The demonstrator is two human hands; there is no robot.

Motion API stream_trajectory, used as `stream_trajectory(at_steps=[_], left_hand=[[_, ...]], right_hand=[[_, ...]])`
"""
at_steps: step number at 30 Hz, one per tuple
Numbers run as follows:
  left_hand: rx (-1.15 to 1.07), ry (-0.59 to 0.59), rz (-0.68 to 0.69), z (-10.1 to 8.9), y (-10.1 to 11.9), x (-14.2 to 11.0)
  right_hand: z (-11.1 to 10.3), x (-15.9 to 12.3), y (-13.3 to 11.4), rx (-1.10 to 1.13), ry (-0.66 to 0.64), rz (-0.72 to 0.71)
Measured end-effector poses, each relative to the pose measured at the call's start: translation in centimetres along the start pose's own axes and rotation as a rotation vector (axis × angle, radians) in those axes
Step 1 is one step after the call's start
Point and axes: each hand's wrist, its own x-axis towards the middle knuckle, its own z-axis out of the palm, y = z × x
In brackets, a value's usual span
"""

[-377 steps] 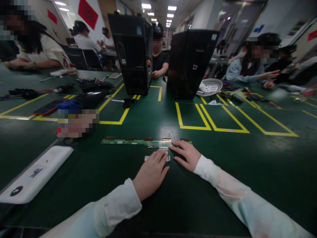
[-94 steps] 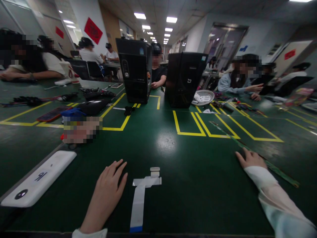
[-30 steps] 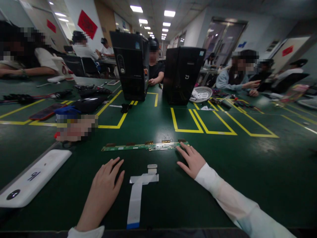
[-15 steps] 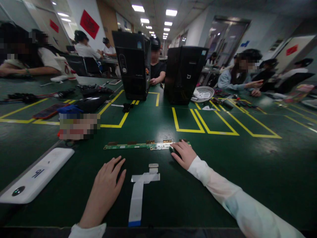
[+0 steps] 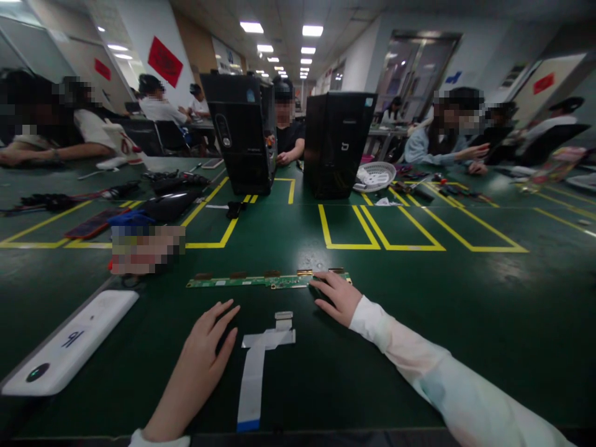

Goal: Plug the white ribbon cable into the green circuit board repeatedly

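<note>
A long, narrow green circuit board (image 5: 246, 281) lies crosswise on the dark green table, with copper-coloured tabs along its far edge. My right hand (image 5: 338, 297) rests at the board's right end, fingers spread and fingertips on or just over it, hiding part of it. To the left, my left hand (image 5: 207, 341) hovers or lies near the table, palm down with fingers apart and nothing in it. Between the two hands lies a white flat ribbon cable (image 5: 252, 382), bent into a T shape, with a connector at its far end and a blue strip at its near end.
A white device (image 5: 77, 338) with a round dark lens lies at the left. Two black computer towers (image 5: 242, 136) (image 5: 339, 146) stand ahead, a person behind them. A white basket (image 5: 376, 177), tools and cables lie farther back. Yellow tape marks (image 5: 405, 248) outline table areas.
The view has shifted slightly, so most things sit a little lower and to the left. Both hands keep nearly the same pose; the board and the ribbon cable lie as before.
</note>
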Motion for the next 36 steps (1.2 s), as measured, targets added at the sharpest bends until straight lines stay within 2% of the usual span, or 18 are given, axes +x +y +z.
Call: stream_trajectory(at_steps=[4, 7, 10, 15, 18, 24, 32, 36], left_hand=[[-0.029, -0.146, 0.203, -1.5, 3.0, 0.3], [-0.018, -0.237, 0.331, -1.9, 5.0, 1.0], [-0.003, -0.285, 0.413, -1.3, 6.1, 1.8], [0.036, -0.329, 0.475, 0.0, 7.2, 3.2], [0.042, -0.324, 0.478, 0.5, 8.2, 4.5], [0.066, -0.333, 0.396, 1.4, 10.2, 6.6], [0.062, -0.319, 0.332, 2.0, 10.8, 5.8], [0.063, -0.273, 0.312, 2.3, 10.8, 5.4]], right_hand=[[0.5, -0.2, 0.3, -0.021, -0.003, -0.006], [0.6, -0.3, 0.4, -0.019, -0.015, -0.01], [0.5, -0.2, 0.4, -0.014, -0.019, -0.011], [0.4, -0.1, 0.2, -0.015, -0.034, -0.005], [0.4, -0.2, 0.2, -0.012, -0.036, 0.006], [0.4, -0.4, 0.1, -0.004, -0.029, 0.007], [-0.2, -0.3, -0.2, 0.004, -0.04, 0.017], [-0.2, -0.4, -0.1, 0.007, -0.041, 0.014]])
